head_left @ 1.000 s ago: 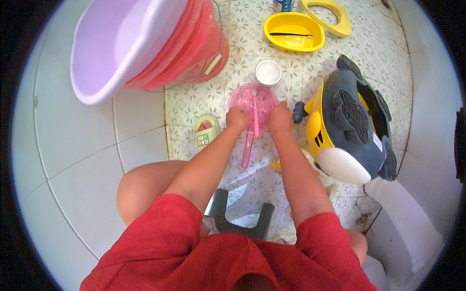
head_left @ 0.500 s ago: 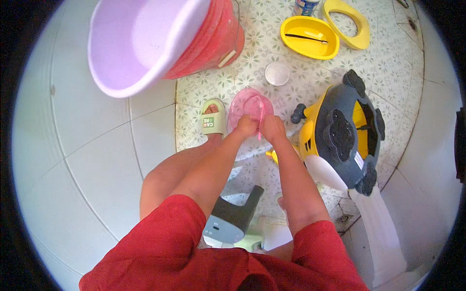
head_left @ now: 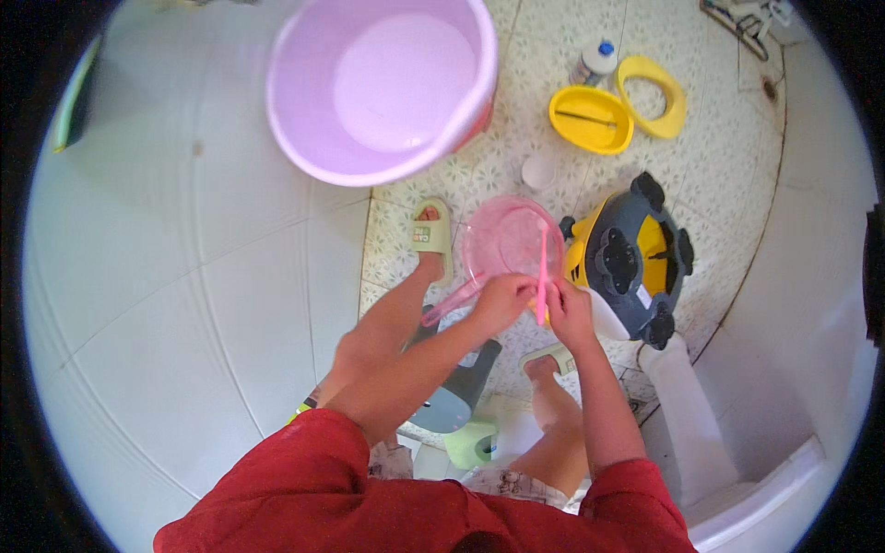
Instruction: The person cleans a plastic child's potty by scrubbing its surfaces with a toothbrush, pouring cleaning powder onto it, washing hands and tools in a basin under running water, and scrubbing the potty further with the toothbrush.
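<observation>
A slim pink stick [head_left: 542,276] stands nearly upright in the picture between my hands; whether it carries bristles is too small to tell. My right hand [head_left: 570,311] is closed round it from the right. From the left, the fingers of my left hand [head_left: 505,300] pinch against the same stick. Beneath them a translucent pink water dipper [head_left: 502,241] rests with its round bowl on the floor. Its handle [head_left: 450,304] points toward the lower left and passes partly behind my left hand.
A tipped yellow and dark grey child's potty [head_left: 616,263] lies to the right. Beyond are a white cup [head_left: 538,171], a yellow bowl [head_left: 576,138] holding a dark stick, a yellow ring seat [head_left: 676,118] and a blue-capped bottle [head_left: 597,61]. A big purple tub [head_left: 304,147] stands far left; a grey stool [head_left: 447,410] is near.
My view has shifted and both hands sit closer to me, off the dipper's bowl. The pink stick is now fully seen between them, and the dipper's handle has come into sight.
</observation>
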The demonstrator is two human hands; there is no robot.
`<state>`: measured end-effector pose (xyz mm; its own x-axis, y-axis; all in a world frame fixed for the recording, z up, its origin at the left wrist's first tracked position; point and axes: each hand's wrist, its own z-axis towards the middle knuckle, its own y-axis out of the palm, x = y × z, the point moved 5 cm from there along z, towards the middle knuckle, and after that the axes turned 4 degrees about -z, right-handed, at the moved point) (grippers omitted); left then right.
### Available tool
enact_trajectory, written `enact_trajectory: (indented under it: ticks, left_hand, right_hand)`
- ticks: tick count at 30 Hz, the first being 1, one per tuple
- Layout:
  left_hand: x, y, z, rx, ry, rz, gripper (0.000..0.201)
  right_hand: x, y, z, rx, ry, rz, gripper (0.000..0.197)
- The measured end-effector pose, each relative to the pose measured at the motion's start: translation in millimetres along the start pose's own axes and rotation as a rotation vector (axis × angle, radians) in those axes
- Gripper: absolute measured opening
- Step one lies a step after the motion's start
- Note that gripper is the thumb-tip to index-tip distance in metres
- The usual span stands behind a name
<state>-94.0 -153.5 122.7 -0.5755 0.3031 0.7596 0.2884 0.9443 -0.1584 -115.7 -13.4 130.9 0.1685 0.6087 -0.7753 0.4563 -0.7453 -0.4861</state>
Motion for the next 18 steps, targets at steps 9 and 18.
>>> enact_trajectory:
  ticks: [9,18]
  left_hand:
    - [225.9,-140.5,-58.7,0.258,0.295,0.153,0.021]
    - [164.3,-301.9,84.3,0.398,0.267,0.232,0.015]
  right_hand:
    - [-232.9,-109.2,58.8,-0.015,-0.130,0.061,0.023]
    - [-249.1,18.9,281.3,-0.099,-0.217,-0.022,0.030]
